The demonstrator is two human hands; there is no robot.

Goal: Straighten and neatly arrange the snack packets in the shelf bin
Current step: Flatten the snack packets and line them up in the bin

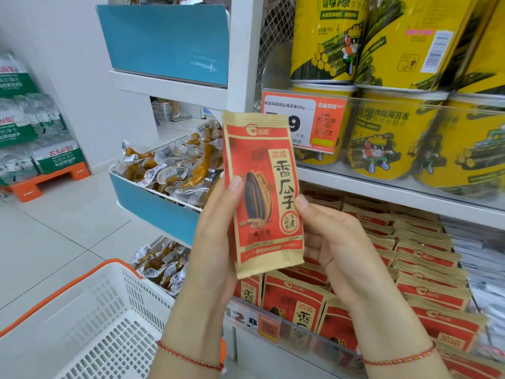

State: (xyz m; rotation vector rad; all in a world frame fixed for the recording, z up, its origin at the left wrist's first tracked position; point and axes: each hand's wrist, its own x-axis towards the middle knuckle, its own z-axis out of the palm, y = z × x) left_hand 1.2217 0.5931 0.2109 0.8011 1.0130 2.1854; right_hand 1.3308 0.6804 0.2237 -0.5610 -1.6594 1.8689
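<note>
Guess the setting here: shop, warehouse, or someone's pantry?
Most likely a shop aisle: orange price tag clipped to the shelf edge under stacked yellow snack tubs, a white plastic shopping basket with orange rim, and rows of red-and-tan seed packets.

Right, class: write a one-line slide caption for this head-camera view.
Both hands, left hand and right hand, hold a red seed packet upright above the shelf bin.

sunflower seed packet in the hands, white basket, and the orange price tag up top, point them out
sunflower seed packet (pixel 262 192), head view, on its printed red front.
white basket (pixel 109 310), head view, on its perforated side wall.
orange price tag (pixel 303 121), head view, on its middle.
</note>
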